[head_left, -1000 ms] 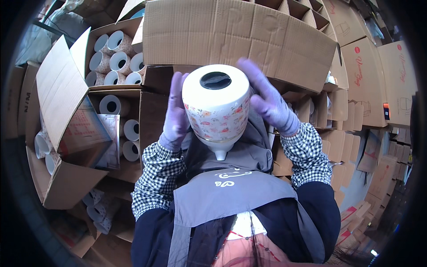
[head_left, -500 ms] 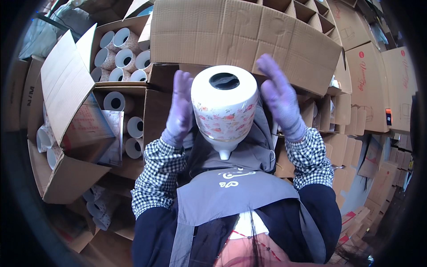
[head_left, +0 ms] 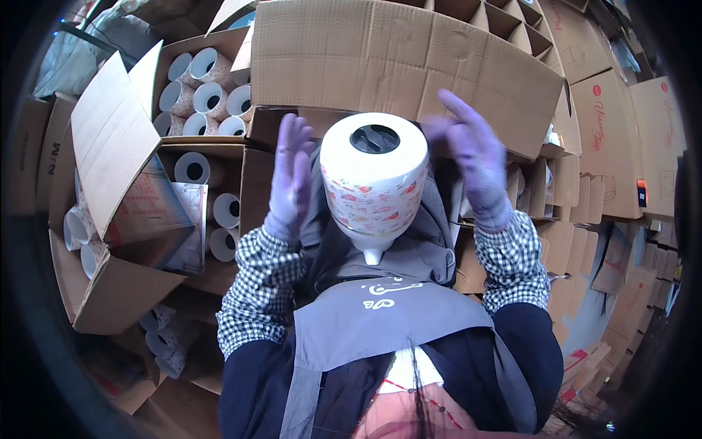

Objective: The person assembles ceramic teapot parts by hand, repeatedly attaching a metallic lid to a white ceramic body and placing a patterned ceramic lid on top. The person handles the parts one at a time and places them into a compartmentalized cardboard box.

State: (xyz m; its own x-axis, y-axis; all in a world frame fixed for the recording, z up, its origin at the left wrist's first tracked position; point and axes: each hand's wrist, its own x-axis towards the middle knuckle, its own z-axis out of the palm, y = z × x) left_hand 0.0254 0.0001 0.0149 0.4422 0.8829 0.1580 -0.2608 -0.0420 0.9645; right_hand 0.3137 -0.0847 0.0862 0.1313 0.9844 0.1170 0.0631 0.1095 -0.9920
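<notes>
Both hands have come off the cup since half a second ago, fingers spread flat and gripping nothing now. Going left to right: open cardboard boxes (head_left: 117, 219) packed with more white cups, then the left hand (head_left: 291, 175) in a thin purple glove, palm facing inward just beside the cup (head_left: 375, 183). It's a glossy, floral-printed white tumbler, long axis running up toward the camera, narrow stub end pointing down. Looks unsupported, though something hidden may prop it. The right hand (head_left: 472, 161), blurred, is a bit further off, so the left is nearer.
</notes>
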